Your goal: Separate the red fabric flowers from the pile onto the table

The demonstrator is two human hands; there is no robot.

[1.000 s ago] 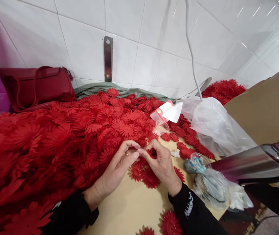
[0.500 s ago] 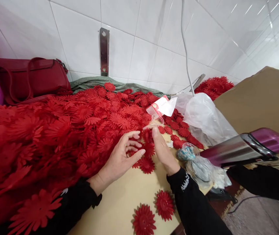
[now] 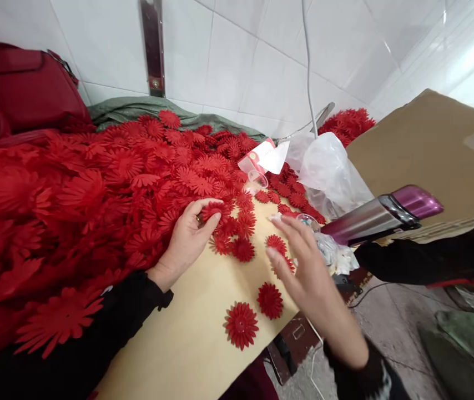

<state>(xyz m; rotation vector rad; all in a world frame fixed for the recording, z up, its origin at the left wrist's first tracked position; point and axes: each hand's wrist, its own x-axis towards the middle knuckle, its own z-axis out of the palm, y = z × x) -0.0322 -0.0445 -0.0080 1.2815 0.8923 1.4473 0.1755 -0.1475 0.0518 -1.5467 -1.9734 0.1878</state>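
Moved since the earlier frame: right hand [image 3: 312, 278], shifted rightward and blurred, now farther from left hand [image 3: 189, 239]. Hands well apart. Between thumb and fingers of the left hand, held red flower [image 3: 212, 210], at the right border of a broad heap of red flowers [image 3: 107, 183]. On the right hand, thumb and fingers spread; between them in view, loose flower [image 3: 276, 243] on pale tabletop [image 3: 187, 300], contact with the fingertips impossible to tell. Just to the right of the left hand, small cluster of flowers [image 3: 243, 249]. Nearer the table's edge, two separate flowers [image 3: 241, 325], side by side without touching. Farther back, red-and-white packet [image 3: 253, 158] beside the heap; to its right, translucent plastic bag [image 3: 324, 166]. At right, tilted flask [image 3: 370, 219] with purple cap, in front of brown cardboard [image 3: 424, 150]. At far left, behind the heap, red handbag [image 3: 29, 91].
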